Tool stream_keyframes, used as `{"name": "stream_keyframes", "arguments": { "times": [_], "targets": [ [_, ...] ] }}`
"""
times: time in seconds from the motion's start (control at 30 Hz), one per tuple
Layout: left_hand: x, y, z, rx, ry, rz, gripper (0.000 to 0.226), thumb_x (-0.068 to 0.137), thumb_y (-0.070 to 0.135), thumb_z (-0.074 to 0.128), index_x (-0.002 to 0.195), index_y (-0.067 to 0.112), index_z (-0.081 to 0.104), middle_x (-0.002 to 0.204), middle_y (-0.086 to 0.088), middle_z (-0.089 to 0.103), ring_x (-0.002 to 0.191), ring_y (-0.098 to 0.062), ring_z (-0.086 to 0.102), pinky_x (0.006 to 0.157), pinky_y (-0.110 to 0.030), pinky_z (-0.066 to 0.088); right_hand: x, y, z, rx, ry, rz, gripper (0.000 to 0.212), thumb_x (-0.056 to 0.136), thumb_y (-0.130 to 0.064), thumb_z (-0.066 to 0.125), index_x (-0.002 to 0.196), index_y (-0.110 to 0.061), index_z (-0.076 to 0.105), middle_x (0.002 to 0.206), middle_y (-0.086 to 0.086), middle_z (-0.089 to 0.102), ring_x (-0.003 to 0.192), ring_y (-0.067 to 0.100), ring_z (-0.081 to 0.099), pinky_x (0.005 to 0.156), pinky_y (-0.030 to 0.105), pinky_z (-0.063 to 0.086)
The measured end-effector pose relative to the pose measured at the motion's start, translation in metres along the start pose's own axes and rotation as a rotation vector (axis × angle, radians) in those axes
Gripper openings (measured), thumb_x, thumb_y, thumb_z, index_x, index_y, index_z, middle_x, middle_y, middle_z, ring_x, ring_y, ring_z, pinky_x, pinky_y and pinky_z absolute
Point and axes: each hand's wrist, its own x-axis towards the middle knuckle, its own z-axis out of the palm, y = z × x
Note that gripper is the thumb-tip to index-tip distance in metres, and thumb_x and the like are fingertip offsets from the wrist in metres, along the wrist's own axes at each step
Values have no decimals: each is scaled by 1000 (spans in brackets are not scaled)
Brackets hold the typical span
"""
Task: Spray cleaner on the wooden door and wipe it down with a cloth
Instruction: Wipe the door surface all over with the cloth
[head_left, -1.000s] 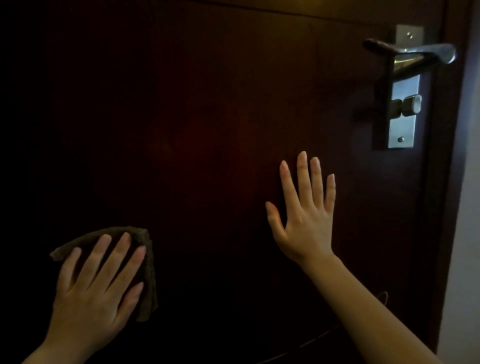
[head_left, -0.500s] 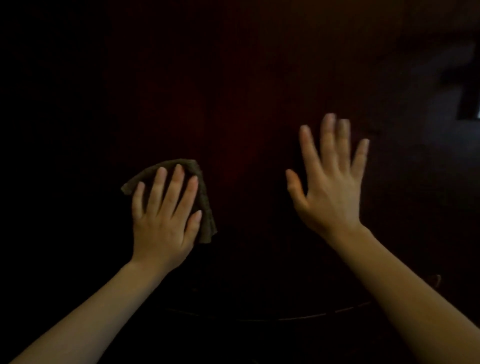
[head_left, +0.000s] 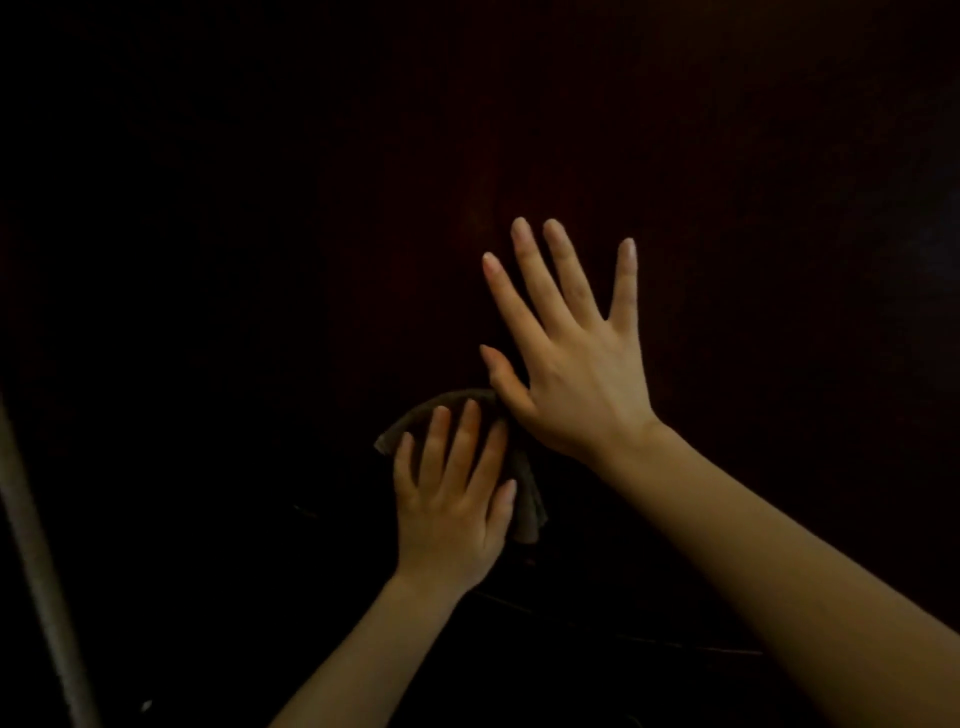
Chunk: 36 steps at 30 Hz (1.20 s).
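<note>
Sole view, head-worn: you face the door (head_left: 727, 156) close up; your right hand (head_left: 576, 374) lies centre-frame, your left hand (head_left: 452, 504) just below and left of it, both reaching in from below.

The left hand (head_left: 452, 499) and the right hand (head_left: 571, 358) are bare, on bare forearms (head_left: 753, 545) uncovered all the way back from the fingers (head_left: 537, 275). Fingers slender; nails (head_left: 628, 249) at the fingertips short and rounded (dim light hides finer detail).
</note>
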Motion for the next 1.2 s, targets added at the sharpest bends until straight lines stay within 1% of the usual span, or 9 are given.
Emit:
{"name": "stream_keyframes", "arguments": {
  "times": [0.17,0.3,0.47,0.6,0.7,0.87,1.0,1.07,1.2],
  "targets": [
    [1,-28,-3,-50,-7,49,47,98,44,16,135,21,35,141,-5,31,129,-29,31,103,-48,22,34,-24,5,-16,4,-73,62,93,-45,35,146,-13,28,154,15,22,142,30,14,112,54,-1],
    [-19,-55,5,-27,-45,-158,50,98,43,11,133,15,35,142,-10,28,134,-31,24,105,-50,18,41,-37,14,-50,-9,-48,64,93,-48,29,147,-14,25,155,14,17,144,30,9,111,57,-1],
    [-55,-60,17,-31,-99,-269,53,99,44,8,135,14,33,157,1,-11,144,-18,-9,111,-45,5,36,-39,20,-115,-6,-31,67,93,-50,27,148,-12,21,156,14,12,144,30,6,112,59,1],
    [-42,-76,8,5,-87,-317,53,99,43,7,137,13,30,148,-9,20,143,-16,-12,110,-44,4,36,-40,16,-105,-54,-49,68,93,-51,27,148,-12,20,156,15,10,144,31,4,111,57,-3],
    [-37,-81,3,-32,-96,-362,53,100,43,5,142,14,18,147,-10,20,143,-17,-12,110,-44,4,35,-39,17,-103,-45,-48,66,94,-49,28,147,-11,22,156,16,12,144,32,6,111,58,-1],
    [-36,-81,-12,-51,-150,-328,53,99,45,10,142,16,17,150,-7,23,137,-27,19,110,-44,12,18,-48,18,197,72,-402,50,93,-27,42,138,-6,36,144,19,35,136,31,30,112,47,23],
    [-38,-95,-25,-183,-157,-223,57,93,42,32,144,20,19,150,-2,24,138,-18,18,108,-34,17,-25,-104,10,571,-58,-520,37,99,-23,38,129,-8,51,129,10,57,119,20,51,105,29,38],
    [-40,-116,-33,-283,-191,-102,57,89,30,39,143,15,26,150,0,25,138,-15,20,107,-30,23,-30,-120,19,537,-142,-500,40,93,-22,41,127,-6,56,125,11,60,117,23,56,103,36,42],
    [-44,-175,-46,-411,-228,60,53,89,4,38,141,5,27,147,-7,31,140,-16,24,112,-31,25,-31,-126,45,242,-272,-471,55,90,-35,33,139,-11,39,141,18,44,129,29,44,112,46,25]
  ]
}}
